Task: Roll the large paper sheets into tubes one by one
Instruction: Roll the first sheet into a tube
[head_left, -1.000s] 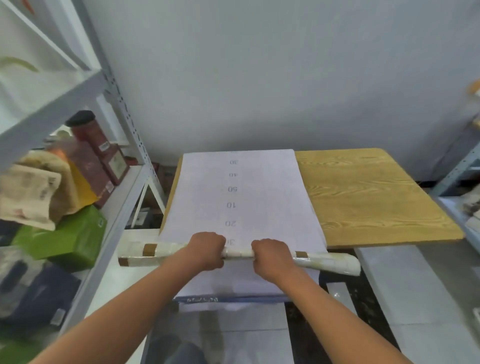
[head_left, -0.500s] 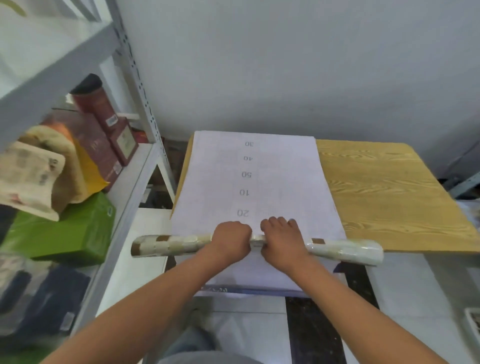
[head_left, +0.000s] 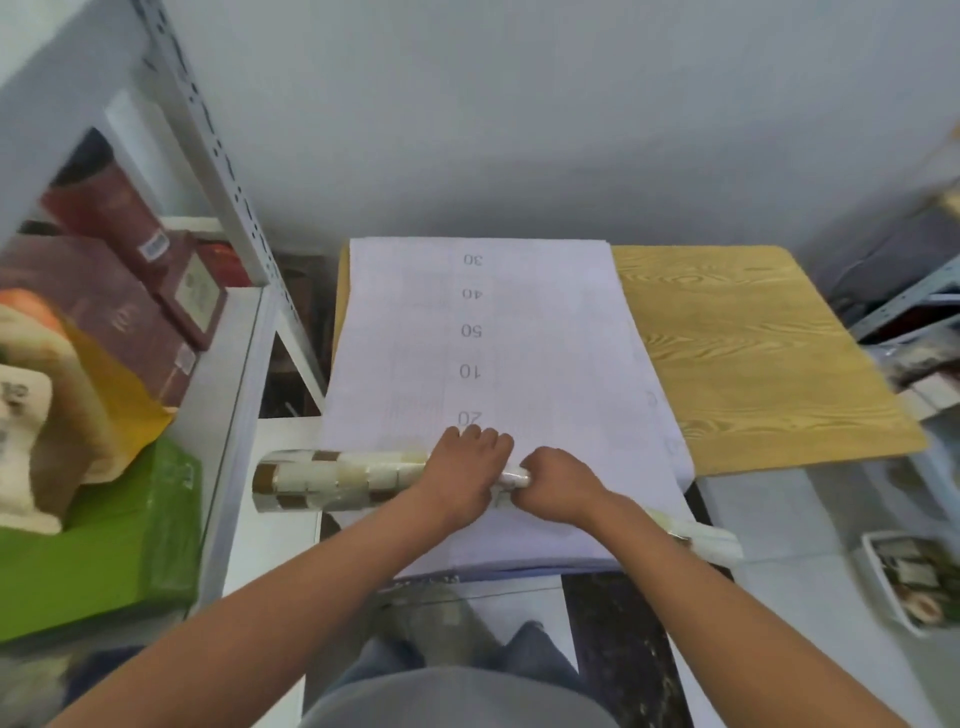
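- Since half a second ago the left hand (head_left: 464, 478) has opened out: it was a fist on the roll, and now its fingers reach forward over the top of the rolled tube (head_left: 337, 480), fingertips near the printed "20"; the right end of the tube has dropped lower, so the roll now lies at a slant.
- The left hand rests palm-down on the tube near its middle, fingers draped over it in a loose curl rather than clenched.
- The right hand (head_left: 558, 486) sits just beside the left, almost touching it, fingers curled under in a fist that grips the tube; a short white stretch of roll shows between the two hands.
- The tube lies across the near end of the paper stack (head_left: 545, 338), long axis running left to right, left end pointing toward the shelf unit and overhanging the stack, right end (head_left: 711, 540) angled nearer the person and poking past the stack's right edge.
- Its outer face shows a beige-and-brown tile pattern.
- The paper stack lies flat, stretching away from the tube toward the wall, printed numbers upside down.
- The stack covers the left part of the wooden table (head_left: 753, 353).
- Left of the stack stands a metal shelf unit (head_left: 244, 332) holding dark red boxes (head_left: 130, 312) and a green box (head_left: 98, 545).
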